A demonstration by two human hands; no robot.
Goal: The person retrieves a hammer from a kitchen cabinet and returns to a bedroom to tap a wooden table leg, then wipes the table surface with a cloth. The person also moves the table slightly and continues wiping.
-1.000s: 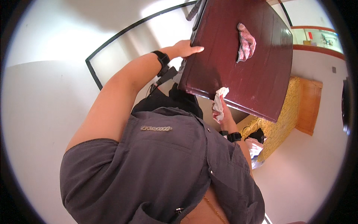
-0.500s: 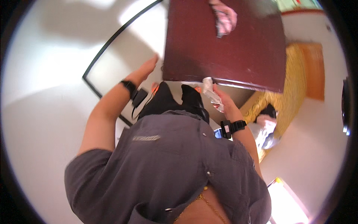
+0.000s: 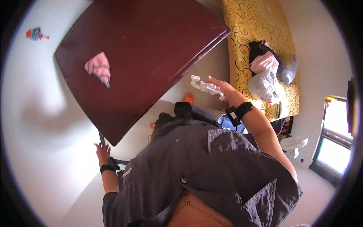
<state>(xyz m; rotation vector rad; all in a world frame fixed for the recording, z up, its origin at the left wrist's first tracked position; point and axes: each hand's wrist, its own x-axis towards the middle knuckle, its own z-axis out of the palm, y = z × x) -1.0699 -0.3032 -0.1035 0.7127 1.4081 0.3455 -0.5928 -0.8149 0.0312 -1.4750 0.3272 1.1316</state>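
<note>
- A person in a dark grey shirt point(image 3: 159, 166), seen from above, stands at the near side of a dark red tabletop point(image 3: 151, 49).
- The right hand point(image 3: 227, 90) grasps a crumpled white tissue point(image 3: 208, 87) between thumb and fingers. It is held off the tabletop, past the front edge and nearer the right corner; one end hangs free, probably because the grip is light.
- The left hand point(image 3: 103, 152) is released and holds nothing visible, fingers spread, just beside the tabletop's near corner. Whether a fingertip touches the corner, I cannot tell.
- A pink cloth with dark stripes point(image 3: 99, 68) lies rumpled on the tabletop, near the left edge and in from it, so it seems unlikely to slip off.
- Each wrist carries a black strapped device, one on the right point(image 3: 233, 116) and one on the left point(image 3: 110, 165), presumably strapped there to leave the fingers free.
- Right of the tabletop, a yellow patterned bed point(image 3: 245, 22) bears a white plastic bag point(image 3: 264, 87) and folded pink fabric point(image 3: 264, 62), bunched together toward its near end, perhaps simply for storage.
- An orange slipper point(image 3: 189, 98) shows below the tabletop's front edge.
</note>
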